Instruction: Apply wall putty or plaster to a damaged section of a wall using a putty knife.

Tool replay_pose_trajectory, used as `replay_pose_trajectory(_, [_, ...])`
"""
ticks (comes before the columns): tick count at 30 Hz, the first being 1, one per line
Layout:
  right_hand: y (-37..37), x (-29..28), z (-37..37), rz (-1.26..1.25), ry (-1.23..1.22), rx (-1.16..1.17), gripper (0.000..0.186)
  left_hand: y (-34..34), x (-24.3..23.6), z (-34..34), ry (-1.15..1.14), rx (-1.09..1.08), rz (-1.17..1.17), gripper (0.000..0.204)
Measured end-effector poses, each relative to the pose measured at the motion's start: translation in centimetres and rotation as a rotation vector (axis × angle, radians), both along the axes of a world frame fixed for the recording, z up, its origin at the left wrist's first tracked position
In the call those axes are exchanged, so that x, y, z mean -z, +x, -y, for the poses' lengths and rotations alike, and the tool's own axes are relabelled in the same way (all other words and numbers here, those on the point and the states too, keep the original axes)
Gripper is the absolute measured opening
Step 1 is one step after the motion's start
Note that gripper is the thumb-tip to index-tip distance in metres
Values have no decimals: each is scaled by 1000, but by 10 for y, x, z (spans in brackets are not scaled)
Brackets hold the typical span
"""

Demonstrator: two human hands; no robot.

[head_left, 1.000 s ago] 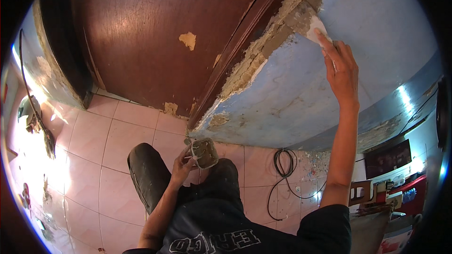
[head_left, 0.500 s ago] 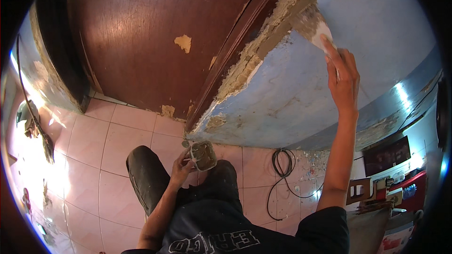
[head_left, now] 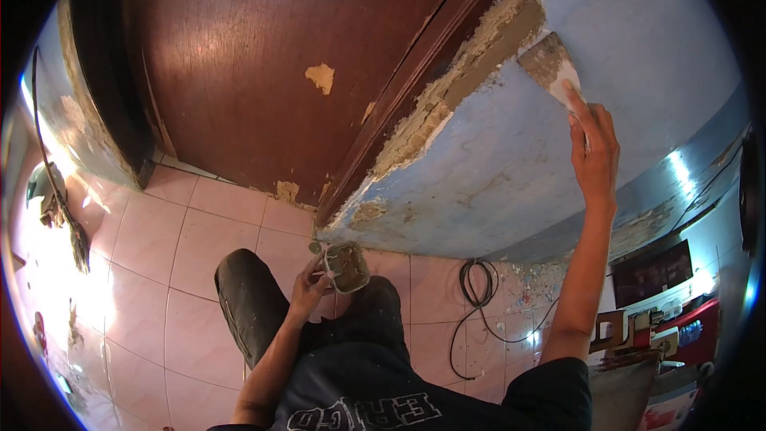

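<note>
A wide, flat, pale-handled scraper (head_left: 549,64), gripped by the right hand (head_left: 594,148), was at upper right, just beside the grey-brown filler strip (head_left: 511,36), smooth along much of its upper stretch but rough and cracked nearer the centre. The left hand (head_left: 309,287) held a square, clear plastic tub (head_left: 353,288) of similar paste (head_left: 345,263) at lower centre. Beyond were a stained blue wall (head_left: 638,48), a chipped brown wooden door (head_left: 239,72) and pink floor tiles (head_left: 219,243).
</note>
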State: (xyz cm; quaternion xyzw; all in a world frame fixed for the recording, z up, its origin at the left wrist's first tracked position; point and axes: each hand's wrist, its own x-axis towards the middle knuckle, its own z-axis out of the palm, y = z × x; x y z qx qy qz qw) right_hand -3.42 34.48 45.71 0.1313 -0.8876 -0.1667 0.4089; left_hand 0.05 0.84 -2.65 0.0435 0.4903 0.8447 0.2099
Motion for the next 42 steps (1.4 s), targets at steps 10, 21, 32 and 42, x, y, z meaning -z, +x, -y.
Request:
replay_pose_trajectory(10, [-29, 1, 29, 11, 23, -33, 55, 3, -15, 3, -54, -15, 29, 63])
replay_pose_trajectory(21, [-22, 77, 25, 7, -124, -197, 64, 2, -10, 2, -49, -4, 30, 61])
replay_pose_trajectory(32, [5, 126, -25, 8, -127, -108, 57, 2, -13, 3, -57, 4, 38, 61])
replay_pose_trajectory(42, [102, 283, 33, 355, -998, -98, 49, 9, -20, 9, -75, -34, 111, 63])
